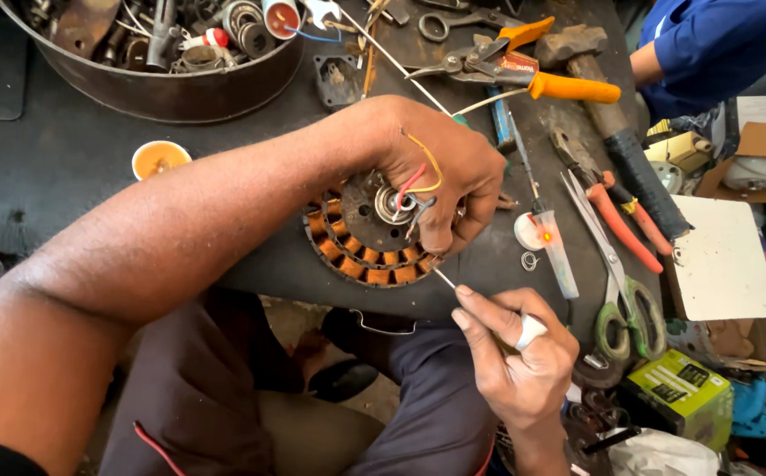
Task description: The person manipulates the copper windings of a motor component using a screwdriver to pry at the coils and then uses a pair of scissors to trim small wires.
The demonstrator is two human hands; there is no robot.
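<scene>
On the dark workbench (65, 167), the left hand (440, 172) is gripping a motor stator (361, 238) while the right hand (515, 353) is pinching a thin white wire (444, 278).

A dark workbench (65, 167) is carrying everything here. A round metal tub (171, 92) of scrap parts is sitting at its far left corner, and a small orange cap (160, 159) is lying just in front of the tub. Orange-handled pliers (524, 75) are lying at the far side, with a hammer (616, 132) resting beside them. Red-handled pliers (608, 198) and green-handled scissors (616, 282) are lying near the right edge. A wound motor core (361, 238) is sitting near the front edge.
</scene>
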